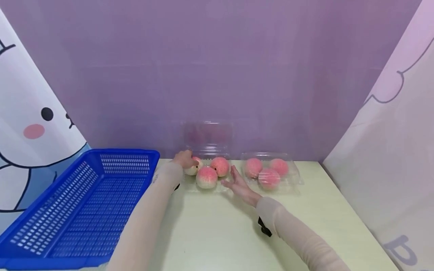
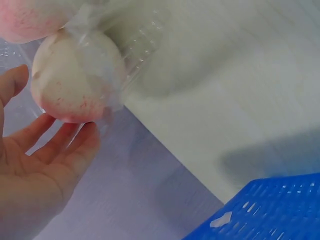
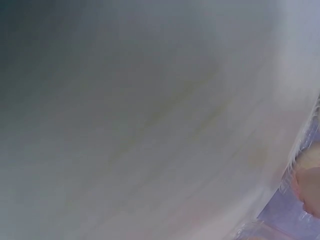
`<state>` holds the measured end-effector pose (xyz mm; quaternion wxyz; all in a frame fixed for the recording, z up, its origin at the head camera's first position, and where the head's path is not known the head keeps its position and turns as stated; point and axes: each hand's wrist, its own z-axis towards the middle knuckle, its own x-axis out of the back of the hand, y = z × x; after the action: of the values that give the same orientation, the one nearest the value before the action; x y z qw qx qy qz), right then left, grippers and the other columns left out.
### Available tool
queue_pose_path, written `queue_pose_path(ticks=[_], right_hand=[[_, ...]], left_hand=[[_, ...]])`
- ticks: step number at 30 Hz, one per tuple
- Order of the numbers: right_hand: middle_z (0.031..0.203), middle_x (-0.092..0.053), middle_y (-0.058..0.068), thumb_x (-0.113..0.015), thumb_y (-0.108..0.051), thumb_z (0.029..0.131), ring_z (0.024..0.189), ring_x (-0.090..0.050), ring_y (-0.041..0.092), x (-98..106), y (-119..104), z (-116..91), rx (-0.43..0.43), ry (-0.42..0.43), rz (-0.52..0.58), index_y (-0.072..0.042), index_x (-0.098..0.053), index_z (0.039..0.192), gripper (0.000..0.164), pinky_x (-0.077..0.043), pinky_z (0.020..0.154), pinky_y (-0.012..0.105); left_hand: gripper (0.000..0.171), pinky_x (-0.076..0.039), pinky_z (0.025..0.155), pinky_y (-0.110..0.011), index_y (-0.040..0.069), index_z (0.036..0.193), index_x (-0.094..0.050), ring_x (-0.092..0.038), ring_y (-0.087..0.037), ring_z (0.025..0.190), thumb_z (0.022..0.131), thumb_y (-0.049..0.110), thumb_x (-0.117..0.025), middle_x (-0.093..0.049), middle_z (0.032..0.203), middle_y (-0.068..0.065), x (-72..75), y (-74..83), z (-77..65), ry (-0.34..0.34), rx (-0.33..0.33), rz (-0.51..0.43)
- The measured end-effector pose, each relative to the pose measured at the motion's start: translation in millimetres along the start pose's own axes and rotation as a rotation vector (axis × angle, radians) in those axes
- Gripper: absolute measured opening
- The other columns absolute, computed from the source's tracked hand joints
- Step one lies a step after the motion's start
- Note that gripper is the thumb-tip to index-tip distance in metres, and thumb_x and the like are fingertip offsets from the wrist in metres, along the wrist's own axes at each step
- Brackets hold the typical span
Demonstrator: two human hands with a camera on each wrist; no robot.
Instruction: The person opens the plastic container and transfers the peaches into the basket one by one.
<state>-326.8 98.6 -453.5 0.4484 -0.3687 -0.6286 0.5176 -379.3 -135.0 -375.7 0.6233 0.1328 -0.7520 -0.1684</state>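
Three pink-and-cream peaches sit in a clear plastic clamshell box [image 1: 208, 137] with its lid raised at the back. My left hand [image 1: 184, 159] is at the box's left side, by the left peach [image 1: 191, 170]. In the left wrist view, its fingertips touch that peach [image 2: 77, 80] while the thumb stands slightly apart from it. My right hand [image 1: 241, 188] lies beside the box's front right corner, fingers extended and holding nothing. The front peach [image 1: 207, 178] and right peach [image 1: 220, 166] are between the hands. The right wrist view is mostly a blurred pale surface.
To the right is another clear box [image 1: 293, 177] with three peaches [image 1: 269, 179] under its plastic. A large blue plastic basket [image 1: 154, 160] stands on the left. A purple backdrop [image 1: 217, 75] rises behind the pale table [image 1: 210, 233], with printed panels at both sides.
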Motion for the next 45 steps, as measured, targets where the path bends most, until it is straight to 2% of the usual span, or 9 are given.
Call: queue_pose_path(ticks=[4,11,15,18,22,29,35,40,45], right_hand=[[0.155,0.004,0.006,-0.058,-0.018,0.089,0.142,0.002,0.025,-1.3,-1.5,0.3,0.003,0.004,0.001,-0.013,0.006,0.148,0.087,-0.013,0.112,0.049],[0.155,0.005,0.009,-0.057,-0.016,0.09,0.142,0.001,0.028,-2.7,-1.3,1.2,0.003,-0.004,0.002,-0.011,0.008,0.147,0.086,-0.017,0.111,0.051],[0.154,0.006,0.009,-0.057,-0.015,0.09,0.142,0.003,0.028,-1.9,-6.5,-1.4,-0.006,-0.018,0.02,-0.01,0.008,0.147,0.087,-0.016,0.111,0.05],[0.154,0.008,0.01,-0.057,-0.013,0.089,0.141,0.004,0.029,-1.2,-15.9,-6.4,-0.003,-0.03,0.035,-0.008,0.01,0.146,0.088,-0.014,0.111,0.05],[0.154,0.009,0.012,-0.056,-0.011,0.09,0.141,0.005,0.03,-1.2,-24.8,-12.4,0.001,-0.035,0.034,-0.006,0.01,0.146,0.087,-0.014,0.112,0.049],[0.154,0.007,0.012,-0.056,-0.013,0.09,0.141,0.003,0.031,-0.2,-11.4,-2.9,0.028,-0.02,0.02,-0.008,0.009,0.146,0.086,-0.014,0.111,0.051],[0.155,0.005,0.009,-0.057,-0.016,0.09,0.142,0.0,0.027,-0.9,-3.2,2.6,0.026,0.007,-0.004,-0.01,0.007,0.147,0.086,-0.015,0.112,0.048],[0.154,0.006,0.009,-0.057,-0.015,0.089,0.142,0.002,0.026,-1.8,-9.0,-0.7,-0.008,-0.025,0.014,-0.011,0.009,0.147,0.088,-0.012,0.112,0.048],[0.153,0.008,0.013,-0.055,-0.012,0.09,0.141,0.004,0.029,-2.9,-22.2,-11.9,-0.022,-0.041,0.026,-0.009,0.011,0.146,0.087,-0.011,0.112,0.05]], left_hand=[[0.041,-0.048,0.085,-0.04,0.002,0.114,-0.056,-0.056,-0.029,0.099,0.082,0.026,-0.064,-0.061,0.11,-0.014,-2.3,-3.4,4.6,0.013,-0.04,0.032],[0.05,-0.043,0.095,-0.044,0.003,0.123,-0.053,-0.051,-0.031,0.11,0.078,0.017,-0.067,-0.057,0.12,-0.014,-9.4,-11.3,9.6,0.004,-0.108,0.053],[0.054,-0.037,0.101,-0.049,0.005,0.127,-0.051,-0.043,-0.036,0.122,0.077,0.015,-0.068,-0.044,0.136,-0.017,-12.9,-11.6,10.6,0.006,-0.119,0.061],[0.057,-0.031,0.104,-0.055,0.01,0.131,-0.049,-0.033,-0.04,0.13,0.077,0.015,-0.068,-0.029,0.147,-0.017,-13.9,-10.2,10.3,-0.012,-0.09,0.044],[0.061,-0.027,0.105,-0.058,0.014,0.134,-0.046,-0.025,-0.042,0.134,0.078,0.018,-0.07,-0.02,0.151,-0.016,-14.0,-8.4,10.6,-0.041,-0.073,0.065],[0.068,-0.028,0.106,-0.054,0.014,0.136,-0.043,-0.028,-0.039,0.133,0.076,0.021,-0.073,-0.024,0.149,-0.015,-13.3,-7.0,16.1,-0.057,-0.08,0.134],[0.076,-0.024,0.108,-0.055,0.015,0.141,-0.036,-0.022,-0.04,0.136,0.075,0.023,-0.073,-0.017,0.151,-0.017,-17.6,-9.0,20.0,-0.071,-0.084,0.162],[0.079,-0.024,0.107,-0.056,0.018,0.142,-0.035,-0.021,-0.038,0.137,0.073,0.023,-0.074,-0.02,0.151,-0.015,-22.1,-12.2,19.7,-0.075,-0.053,0.149],[0.078,-0.025,0.108,-0.054,0.012,0.139,-0.038,-0.026,-0.04,0.134,0.071,0.025,-0.074,-0.029,0.147,-0.018,-22.9,-10.3,18.1,-0.073,-0.113,0.201]])
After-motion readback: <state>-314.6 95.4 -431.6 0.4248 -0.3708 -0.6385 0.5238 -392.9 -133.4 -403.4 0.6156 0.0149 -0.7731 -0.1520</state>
